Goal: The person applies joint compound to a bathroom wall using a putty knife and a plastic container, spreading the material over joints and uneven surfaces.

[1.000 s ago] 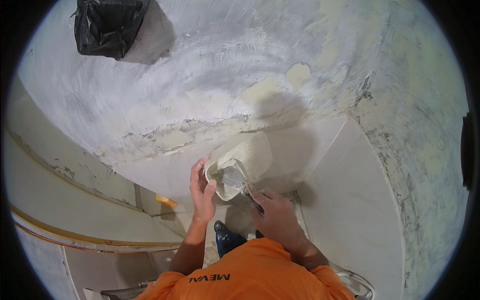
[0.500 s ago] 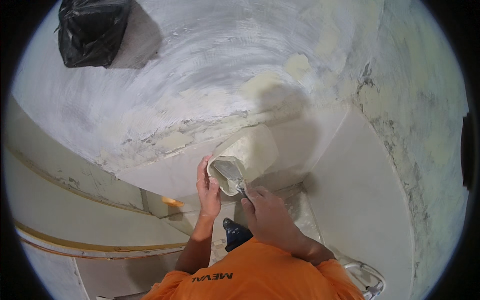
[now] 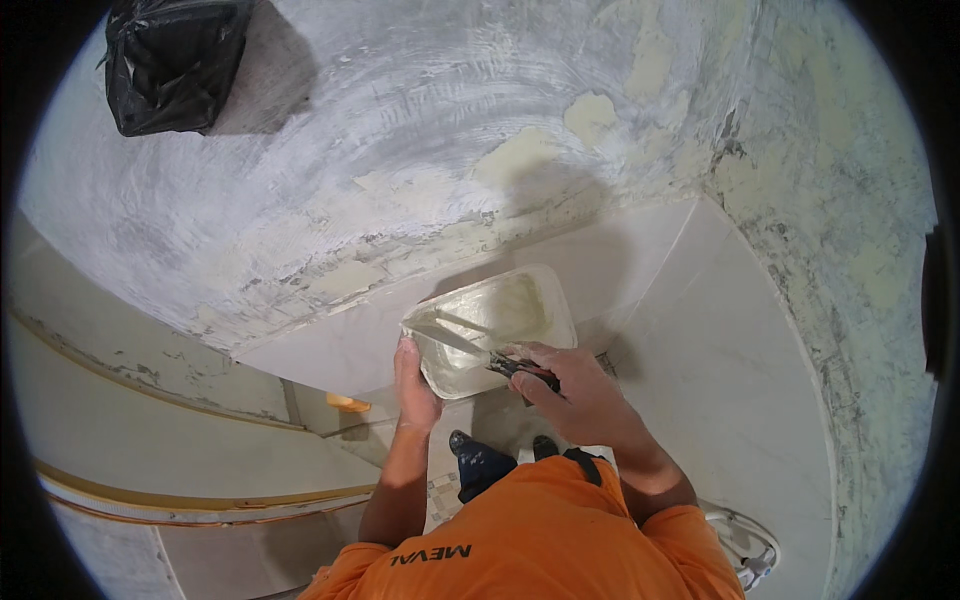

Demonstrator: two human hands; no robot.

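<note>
A white rectangular plastic tub [image 3: 562, 318] is held up in front of me, its opening facing me and pale paste smeared inside. My left hand [image 3: 416, 392] is closed on the tub's left side, the fingers partly hidden behind it. In my right hand [image 3: 582, 392] is a putty knife [image 3: 452, 338], gripped by its dark, paste-stained handle. Its blade lies across the tub's mouth and points at the left rim, close to my left thumb. I cannot tell whether the blade touches the rim.
Ahead stands a wall [image 3: 420, 140] patched with pale filler above light tiles [image 3: 690, 340]. A black plastic bag [image 3: 175, 70] covers something at upper left. An orange-yellow object [image 3: 347, 403] sits low on the left, and a white curved fixture [image 3: 745, 548] at lower right.
The tub has turned so that its opening faces me more fully. My right hand has moved right and slightly up, bringing the blade from inside the tub to its left rim.
</note>
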